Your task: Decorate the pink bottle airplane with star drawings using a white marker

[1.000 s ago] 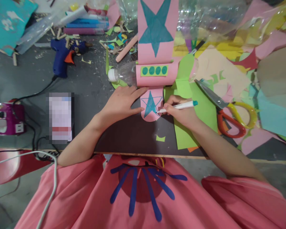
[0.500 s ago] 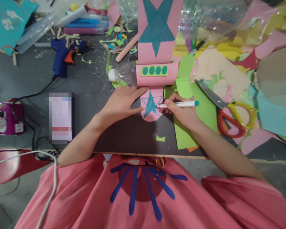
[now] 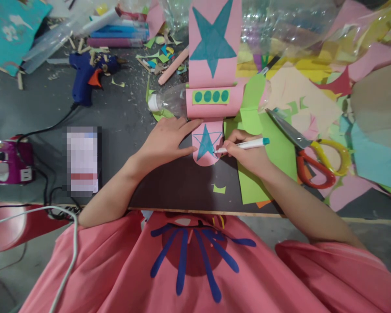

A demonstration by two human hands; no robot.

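Note:
My left hand [image 3: 164, 141] lies flat with fingers stretched out, pressing the left edge of a small pink paper tab [image 3: 207, 145] that bears a teal star. My right hand [image 3: 247, 154] pinches a white marker with a teal cap [image 3: 247, 144], its tip touching the right side of that star. The tab hangs from a clear plastic bottle [image 3: 169, 101] wrapped in pink paper with a green strip of teal dots [image 3: 210, 96]. A larger pink piece with a big teal star [image 3: 213, 41] stands behind it.
Scissors with orange and yellow handles [image 3: 309, 150] lie on green paper [image 3: 273, 152] to the right. A blue glue gun [image 3: 86, 74] and markers [image 3: 117, 32] sit at the back left, a phone [image 3: 82, 160] at left. Coloured paper scraps cover the right side.
The marker tip moved up to the star's upper right and came back down to its right side. My left hand stayed put.

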